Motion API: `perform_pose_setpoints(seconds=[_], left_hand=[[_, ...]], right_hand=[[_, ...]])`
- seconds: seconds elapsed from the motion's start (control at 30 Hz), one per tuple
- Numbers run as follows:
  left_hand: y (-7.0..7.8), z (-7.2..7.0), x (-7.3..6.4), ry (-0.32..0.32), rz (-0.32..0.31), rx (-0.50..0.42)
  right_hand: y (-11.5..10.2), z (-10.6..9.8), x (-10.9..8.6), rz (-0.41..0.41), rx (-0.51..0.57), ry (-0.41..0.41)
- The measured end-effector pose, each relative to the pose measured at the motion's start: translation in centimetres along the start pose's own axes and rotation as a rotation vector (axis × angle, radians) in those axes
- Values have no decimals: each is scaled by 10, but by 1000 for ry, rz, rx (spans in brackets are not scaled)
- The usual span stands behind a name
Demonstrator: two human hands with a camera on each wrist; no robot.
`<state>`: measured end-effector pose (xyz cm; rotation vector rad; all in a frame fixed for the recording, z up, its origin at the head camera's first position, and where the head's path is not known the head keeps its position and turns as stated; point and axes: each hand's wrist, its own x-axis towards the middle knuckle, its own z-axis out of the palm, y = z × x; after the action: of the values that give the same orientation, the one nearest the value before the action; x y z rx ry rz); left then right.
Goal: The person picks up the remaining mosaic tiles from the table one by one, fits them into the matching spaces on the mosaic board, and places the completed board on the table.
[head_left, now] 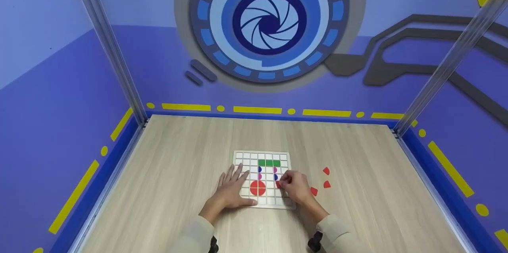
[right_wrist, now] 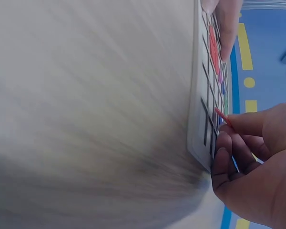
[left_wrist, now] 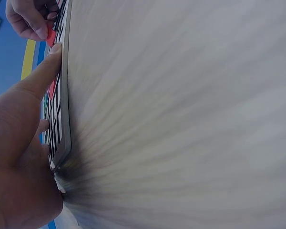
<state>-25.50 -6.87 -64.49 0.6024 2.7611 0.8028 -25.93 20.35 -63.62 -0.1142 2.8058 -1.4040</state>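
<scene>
Purple-blue walls (head_left: pixel 151 58) surround the pale wooden worktop (head_left: pixel 178 157), and on it one white grid board (head_left: pixel 270 200) lies between and partly under the two hands. The left hand (head_left: pixel 230 191) has its fingers spread and straight along the side of the board, with the thumb on the near edge. The right hand (head_left: pixel 295 185) pinches a red piece (head_left: pixel 278 184), perhaps a quarter-circle, with its fingertips.

In my judgement, everything turns on how this piece stands to the grid. It is just left of the right hand, on the near side of a blue half-circle (head_left: pixel 276 177), and the right wrist view shows it slanted to the board, nearly edge-on. Whether it touches the board, I cannot tell; nor do I see a clear long axis.

One full red circle (head_left: pixel 254 185) lies between the hands, closer to the left. Loose red pieces (head_left: pixel 326 184) lie on the right hand's outer side.
</scene>
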Motion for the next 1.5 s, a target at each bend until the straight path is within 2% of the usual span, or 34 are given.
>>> perform_pose_setpoints(seconds=[0.2,0.47,0.83,1.0,1.37,1.5], left_hand=[[1,-2,-2,-10,-7,21],[1,-2,-2,-5,2,22],[0,-2,-1,6,11,31],[1,-2,-2,14,18,20],[2,-3,-2,1,0,24],[2,-2,-2,4,-2,17]], right_hand=[[-1,7,-1,9,-51,5],[0,9,1,-55,-134,-2],[3,8,1,-58,-104,-13],[4,8,1,-31,-100,-7],[7,7,1,-29,-68,-15],[8,1,0,-30,-10,-12]])
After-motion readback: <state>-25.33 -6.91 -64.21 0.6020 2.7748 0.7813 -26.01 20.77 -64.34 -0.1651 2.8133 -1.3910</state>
